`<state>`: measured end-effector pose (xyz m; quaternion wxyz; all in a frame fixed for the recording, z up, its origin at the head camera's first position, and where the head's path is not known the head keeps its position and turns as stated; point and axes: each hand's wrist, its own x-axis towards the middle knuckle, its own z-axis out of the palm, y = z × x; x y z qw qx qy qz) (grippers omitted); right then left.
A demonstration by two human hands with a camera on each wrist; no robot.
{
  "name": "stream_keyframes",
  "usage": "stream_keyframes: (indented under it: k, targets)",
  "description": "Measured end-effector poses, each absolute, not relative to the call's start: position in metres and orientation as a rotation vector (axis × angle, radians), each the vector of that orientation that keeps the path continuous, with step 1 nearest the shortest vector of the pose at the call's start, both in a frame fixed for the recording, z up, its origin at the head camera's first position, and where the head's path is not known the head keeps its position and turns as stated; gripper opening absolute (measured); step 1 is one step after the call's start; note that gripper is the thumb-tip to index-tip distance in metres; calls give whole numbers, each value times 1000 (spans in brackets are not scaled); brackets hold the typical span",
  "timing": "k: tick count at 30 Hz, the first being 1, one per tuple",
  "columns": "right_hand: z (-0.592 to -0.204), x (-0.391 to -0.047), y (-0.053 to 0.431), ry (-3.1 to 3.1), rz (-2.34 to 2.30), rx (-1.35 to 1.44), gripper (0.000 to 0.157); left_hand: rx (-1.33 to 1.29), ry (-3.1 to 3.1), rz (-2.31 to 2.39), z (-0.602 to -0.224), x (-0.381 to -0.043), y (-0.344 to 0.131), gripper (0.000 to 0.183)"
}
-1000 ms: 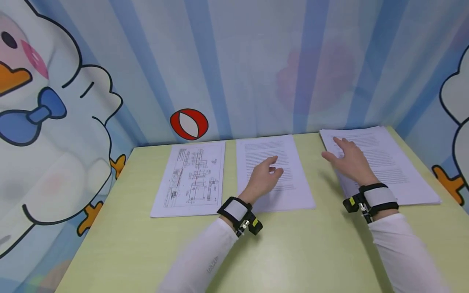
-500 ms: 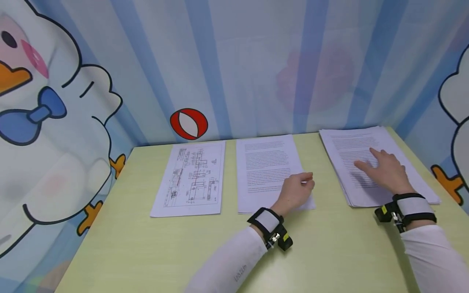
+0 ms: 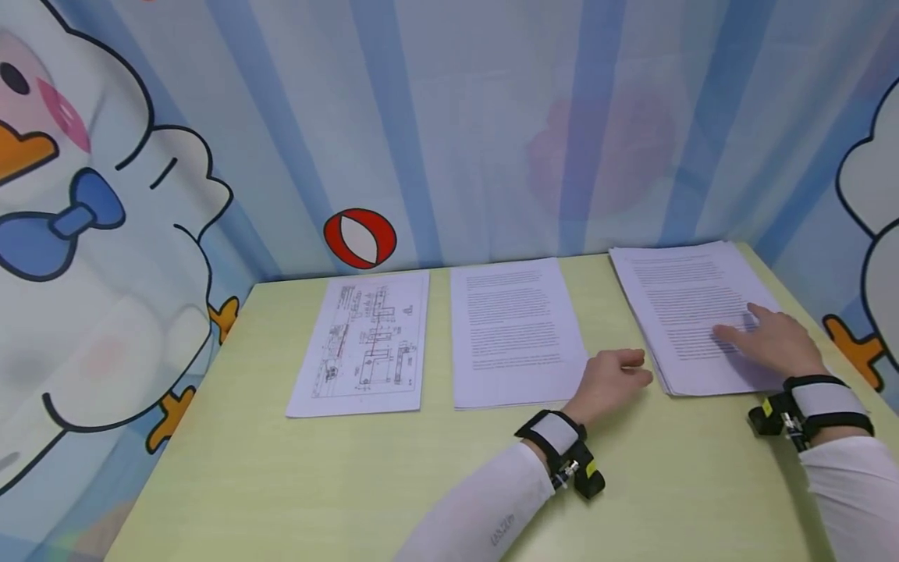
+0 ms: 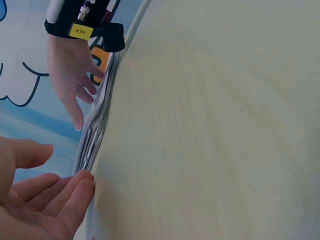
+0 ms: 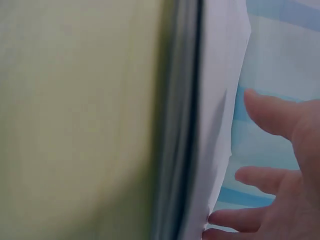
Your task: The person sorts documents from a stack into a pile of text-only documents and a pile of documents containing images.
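Observation:
A thick stack of printed paper (image 3: 681, 312) lies at the right of the table. Over its lower right part is my right hand (image 3: 776, 342), thumb spread from the fingers; in the right wrist view the right hand (image 5: 280, 170) has nothing between thumb and fingers. My left hand (image 3: 609, 384) is beside the stack's lower left edge, near the corner of a thinner middle pile of text sheets (image 3: 516, 328). In the left wrist view the left hand's fingers (image 4: 75, 200) reach the stack's layered side (image 4: 92, 137), thumb held apart; whether they touch it I cannot tell.
A sheet with a line drawing (image 3: 361, 343) lies at the left of the pale yellow table (image 3: 337, 484). A blue striped curtain (image 3: 485, 140) with cartoon prints stands along the table's back edge and sides. Both wrists wear strapped cameras.
Both hands have moved to the right and toward me: the left from over the middle pile to the stack's left edge, the right across the stack to its right side. The papers look unmoved.

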<state>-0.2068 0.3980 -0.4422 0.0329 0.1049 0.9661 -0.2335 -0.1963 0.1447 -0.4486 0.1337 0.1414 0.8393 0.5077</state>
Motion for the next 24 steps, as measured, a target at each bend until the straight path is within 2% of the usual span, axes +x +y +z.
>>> stream_keyframes:
  k: [11, 24]
  targets:
    - [-448, -207, 400, 2941, -742, 499, 93, 251, 2325, 1634, -457, -199, 166, 28]
    - [-445, -209, 396, 2970, -686, 502, 79, -21, 1960, 1942, -462, -208, 175, 32]
